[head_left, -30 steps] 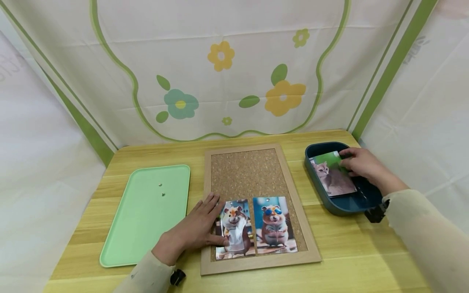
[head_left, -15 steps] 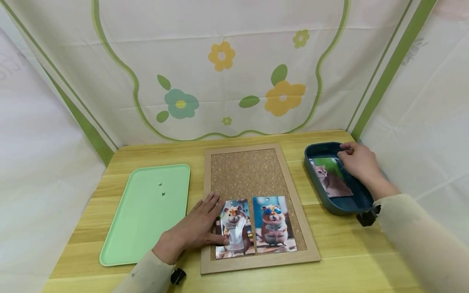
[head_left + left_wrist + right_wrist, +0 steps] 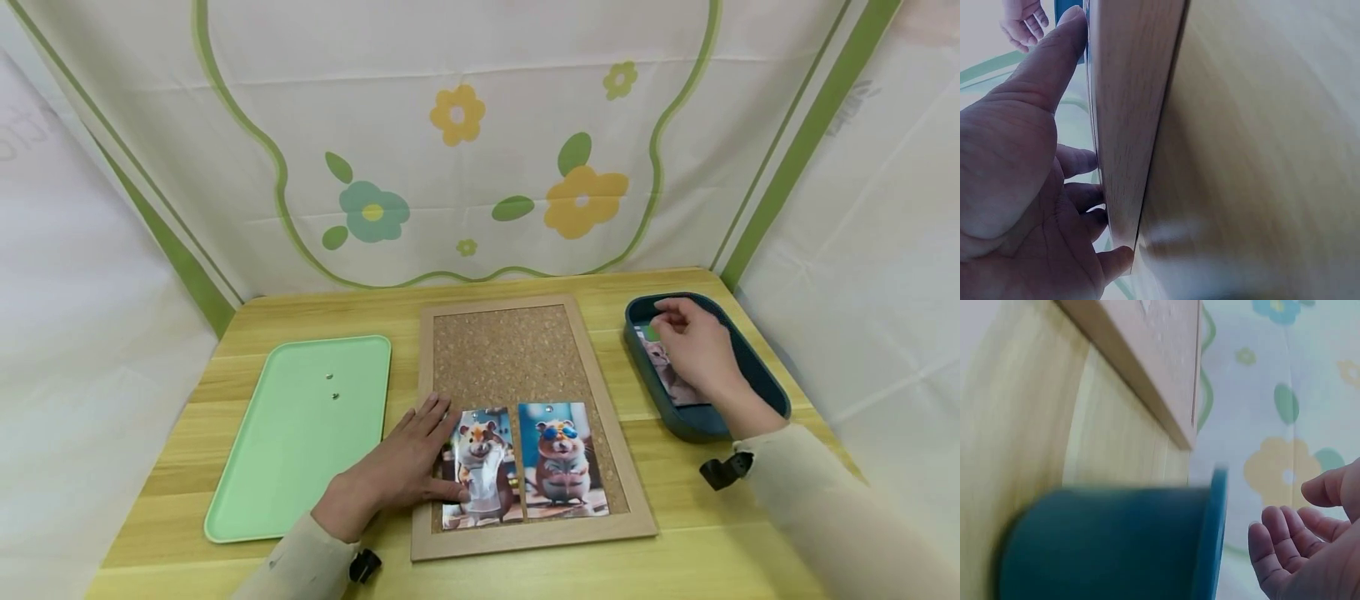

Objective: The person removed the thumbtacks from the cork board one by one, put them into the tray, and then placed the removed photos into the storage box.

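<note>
My left hand (image 3: pixel 405 467) lies on the left side of a wood-framed corkboard (image 3: pixel 510 354), its thumb on a hamster photo (image 3: pixel 483 479). In the left wrist view its fingers (image 3: pixel 1075 159) rest along the frame's edge. To the right of that photo is another hamster photo (image 3: pixel 562 467); each has a small metal pushpin near its top. Over the dark blue box (image 3: pixel 759 383) hovers my right hand (image 3: pixel 697 346), fingers loosely bent. I see nothing between its thumb and fingers (image 3: pixel 1279 531) in the right wrist view. A cat photo (image 3: pixel 675 383) lies in the box, partly covered by that hand.
A light green tray (image 3: pixel 292 458) lies left of the corkboard, with two small metal pushpins (image 3: pixel 335 397) on it. All stand on a wooden table (image 3: pixel 712 542). Printed fabric (image 3: pixel 450 192) encloses the back and both sides.
The right hand let go of the cat photo, which settled lower in the box. That hand moved to the rim, then left over the photo. The left hand stayed put.
</note>
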Demonstrator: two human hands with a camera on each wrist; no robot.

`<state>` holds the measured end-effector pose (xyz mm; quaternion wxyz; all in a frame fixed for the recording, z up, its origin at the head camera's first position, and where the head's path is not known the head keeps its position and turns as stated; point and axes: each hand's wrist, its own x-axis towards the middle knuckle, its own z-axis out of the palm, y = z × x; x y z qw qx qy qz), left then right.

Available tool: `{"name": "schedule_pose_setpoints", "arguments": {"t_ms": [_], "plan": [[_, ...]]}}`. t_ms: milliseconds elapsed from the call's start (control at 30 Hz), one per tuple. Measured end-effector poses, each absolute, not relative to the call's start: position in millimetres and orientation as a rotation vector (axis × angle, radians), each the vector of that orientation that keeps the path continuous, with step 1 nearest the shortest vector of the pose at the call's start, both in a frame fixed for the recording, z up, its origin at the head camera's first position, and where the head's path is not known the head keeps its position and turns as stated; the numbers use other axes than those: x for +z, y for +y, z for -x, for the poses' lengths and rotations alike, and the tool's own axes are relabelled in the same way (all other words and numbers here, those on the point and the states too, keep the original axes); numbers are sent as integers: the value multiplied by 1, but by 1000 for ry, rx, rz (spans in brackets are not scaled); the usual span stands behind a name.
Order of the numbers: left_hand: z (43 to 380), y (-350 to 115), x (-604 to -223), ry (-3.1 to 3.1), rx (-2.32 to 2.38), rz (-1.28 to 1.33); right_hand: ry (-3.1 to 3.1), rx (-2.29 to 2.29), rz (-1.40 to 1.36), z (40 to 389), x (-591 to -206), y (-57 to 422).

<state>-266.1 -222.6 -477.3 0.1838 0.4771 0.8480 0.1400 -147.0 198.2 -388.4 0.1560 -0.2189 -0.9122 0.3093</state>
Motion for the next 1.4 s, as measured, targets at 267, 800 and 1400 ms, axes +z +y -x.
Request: {"name": "schedule_pose_setpoints", "arguments": {"t_ms": [267, 800, 1400], "plan": [[265, -224, -476, 2385, 404, -1341, -2608, 861, 461, 145, -395, 164], [261, -228, -475, 2420, 394, -1333, -2782, 722, 265, 136, -425, 106], [264, -232, -470, 2426, 393, -1389, -3009, 520, -147, 123, -457, 49]]}}
